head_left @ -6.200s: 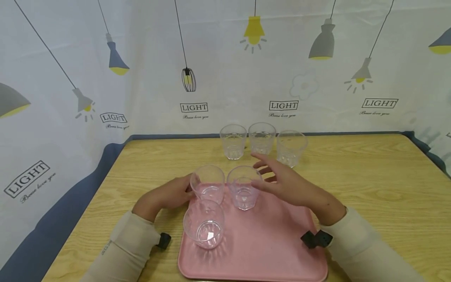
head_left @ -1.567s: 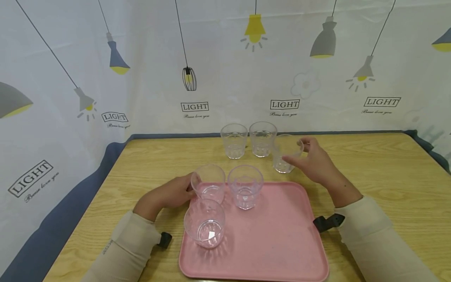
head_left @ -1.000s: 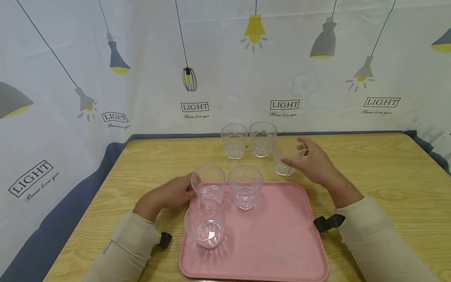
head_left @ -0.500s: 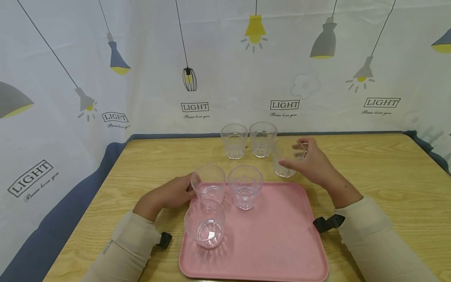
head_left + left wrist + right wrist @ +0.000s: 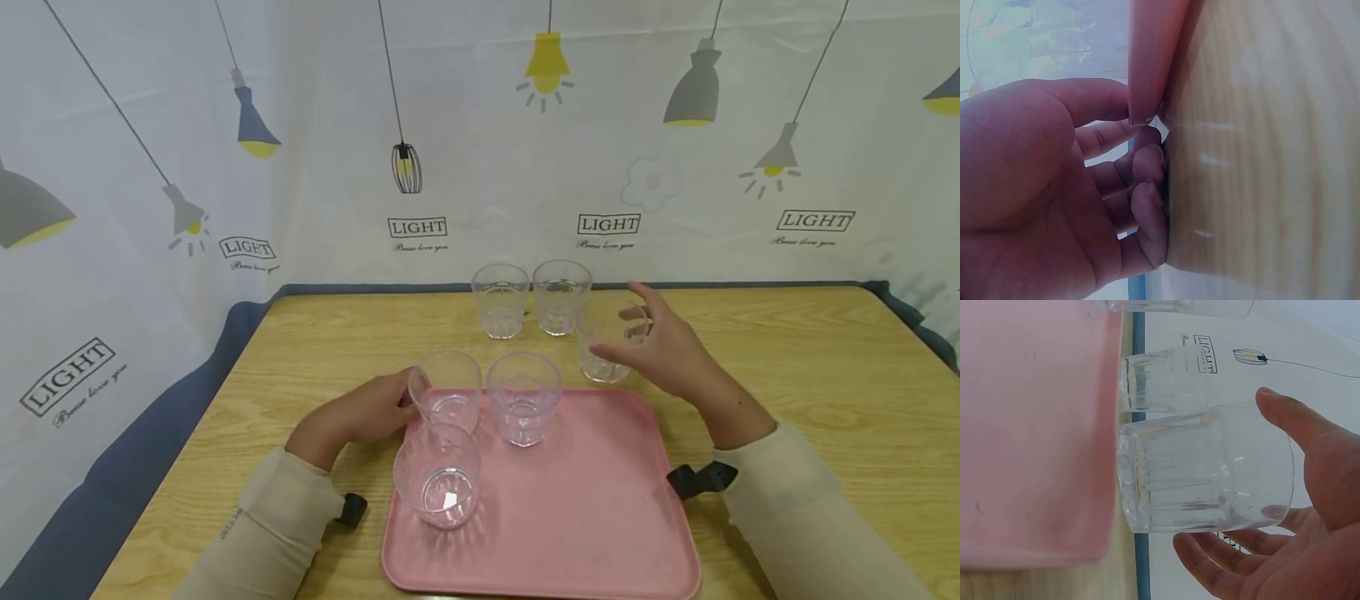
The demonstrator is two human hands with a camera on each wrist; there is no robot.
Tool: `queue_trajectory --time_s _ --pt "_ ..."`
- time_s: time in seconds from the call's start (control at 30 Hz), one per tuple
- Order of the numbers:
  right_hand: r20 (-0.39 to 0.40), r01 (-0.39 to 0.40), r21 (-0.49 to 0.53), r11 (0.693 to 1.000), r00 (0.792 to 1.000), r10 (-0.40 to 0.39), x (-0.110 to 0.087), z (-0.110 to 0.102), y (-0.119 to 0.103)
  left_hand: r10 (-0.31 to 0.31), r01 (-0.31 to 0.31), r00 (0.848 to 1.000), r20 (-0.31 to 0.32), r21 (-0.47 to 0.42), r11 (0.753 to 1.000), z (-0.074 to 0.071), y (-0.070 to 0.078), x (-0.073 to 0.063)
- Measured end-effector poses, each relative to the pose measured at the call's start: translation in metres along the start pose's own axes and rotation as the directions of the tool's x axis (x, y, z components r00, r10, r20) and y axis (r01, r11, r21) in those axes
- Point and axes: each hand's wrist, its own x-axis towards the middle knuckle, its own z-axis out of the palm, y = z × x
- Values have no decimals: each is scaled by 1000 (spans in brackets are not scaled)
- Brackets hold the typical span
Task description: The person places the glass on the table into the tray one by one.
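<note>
My left hand (image 5: 371, 408) is at the far left corner of the pink tray (image 5: 577, 533). In the left wrist view its thumb (image 5: 1100, 100) lies against the tray's rim and the other fingers curl by the corner, close to the tabletop. My right hand (image 5: 663, 350) holds a clear faceted glass (image 5: 600, 367), upright just beyond the tray's far edge. The right wrist view has the thumb at one side of this glass's rim and the fingers along the opposite side. Three similar glasses stand on the tray: front left (image 5: 437, 475), back left (image 5: 446, 400) and back middle (image 5: 523, 408).
Two more clear glasses, one (image 5: 500, 304) left of the other (image 5: 561, 300), stand near the back of the wooden table (image 5: 810, 358). Behind the table hangs a white curtain (image 5: 495, 100) printed with lamps.
My right hand has left the back middle glass on the tray and taken the rightmost back glass, which has come slightly nearer the tray. My left hand keeps its place.
</note>
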Motion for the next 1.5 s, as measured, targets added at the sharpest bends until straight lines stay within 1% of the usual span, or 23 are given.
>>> queue_trajectory --time_s 0.27,0.63,0.8,0.93,1.13,1.3,1.5 --pt "-2 21 -40 999 1000 -21 -5 -1 -9 -5 5 1000 3 -4 1000 0 0 1" --pt "46 64 -149 987 997 -57 -10 -6 -22 2 -2 1000 -5 -9 1000 0 -3 3" --pt "60 86 -178 980 995 -77 -16 -11 -30 -1 1 1000 -8 -14 1000 -1 -3 4" --pt "72 97 -165 981 994 -86 -21 -14 -33 -10 10 1000 -1 -23 1000 -1 -2 4" --pt "86 107 -133 985 992 -96 -33 -18 -37 2 -2 1000 1 -44 999 0 -1 2" --pt "108 114 -101 988 989 -103 -44 -19 -38 3 -3 1000 0 -38 999 0 -1 2" --pt "120 147 -89 985 983 -136 -53 -19 -39 -15 15 1000 -1 -30 999 0 -1 1"
